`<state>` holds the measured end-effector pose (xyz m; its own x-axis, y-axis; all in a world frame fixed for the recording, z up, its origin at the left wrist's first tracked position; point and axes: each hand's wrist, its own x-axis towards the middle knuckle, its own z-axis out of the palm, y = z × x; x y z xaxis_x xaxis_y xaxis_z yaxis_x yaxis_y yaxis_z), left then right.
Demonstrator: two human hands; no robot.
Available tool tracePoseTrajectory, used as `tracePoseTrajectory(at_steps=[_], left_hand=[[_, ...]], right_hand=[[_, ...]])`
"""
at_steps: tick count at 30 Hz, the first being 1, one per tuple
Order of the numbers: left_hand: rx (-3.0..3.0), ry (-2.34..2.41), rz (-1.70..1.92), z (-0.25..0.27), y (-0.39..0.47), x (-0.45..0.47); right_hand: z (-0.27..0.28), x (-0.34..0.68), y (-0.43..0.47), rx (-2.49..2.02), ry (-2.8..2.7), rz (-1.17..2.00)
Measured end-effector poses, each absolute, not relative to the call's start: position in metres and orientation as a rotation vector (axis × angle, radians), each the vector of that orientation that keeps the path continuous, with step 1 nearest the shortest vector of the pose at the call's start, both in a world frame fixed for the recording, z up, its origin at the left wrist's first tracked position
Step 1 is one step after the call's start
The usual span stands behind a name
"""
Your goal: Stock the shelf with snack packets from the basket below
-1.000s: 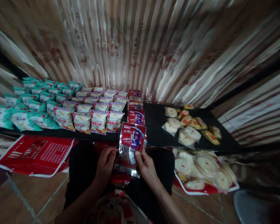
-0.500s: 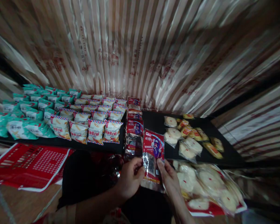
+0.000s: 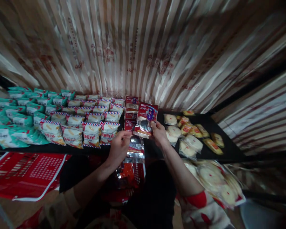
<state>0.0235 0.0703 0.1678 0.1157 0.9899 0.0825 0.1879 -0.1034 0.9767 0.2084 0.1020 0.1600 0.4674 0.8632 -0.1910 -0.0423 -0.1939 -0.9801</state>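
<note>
My right hand (image 3: 160, 135) grips a red snack packet (image 3: 146, 116) by its right edge, thumb on the front. The packet has a purple figure and a clear window, and is held just above the black table (image 3: 153, 152), to the right of a column of similar red packets (image 3: 131, 103). My left hand (image 3: 119, 148) is closed, its fingertips pinched together at the front of that column. Whether anything is between those fingertips is hidden. Below them, a packet with a silvery end (image 3: 135, 152) lies at the table's front edge.
White-and-red snack bags (image 3: 91, 135) stand in rows on the left, with teal bags (image 3: 21, 119) beyond them. Round white packaged cakes (image 3: 173, 131) and yellow packets (image 3: 212, 146) lie on the right. More cakes (image 3: 211, 175) and a red bag (image 3: 26, 175) are below the table.
My right hand has moved the red packet up and forward, toward the column. My left hand has come away from it and moved up and left. The view has shifted slightly.
</note>
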Motion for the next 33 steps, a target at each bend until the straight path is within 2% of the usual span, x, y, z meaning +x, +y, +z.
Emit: tracePoseTrajectory(at_steps=[4, 10, 16, 33], left_hand=[[1.940, 1.212, 1.167, 0.165, 0.068, 0.026], [2.288, 1.275, 1.027, 0.160, 0.069, 0.040], [2.341, 1.319, 0.880, 0.151, 0.078, 0.051], [2.342, 1.378, 0.731, 0.139, 0.089, 0.061]], right_hand=[[0.151, 0.203, 0.133, -1.636, -0.917, 0.944], [0.137, 0.198, 0.157, -1.752, -1.321, 0.652], [0.143, 0.198, 0.165, -1.906, -1.501, 0.437], [0.141, 0.192, 0.165, -2.171, -1.548, 0.294]])
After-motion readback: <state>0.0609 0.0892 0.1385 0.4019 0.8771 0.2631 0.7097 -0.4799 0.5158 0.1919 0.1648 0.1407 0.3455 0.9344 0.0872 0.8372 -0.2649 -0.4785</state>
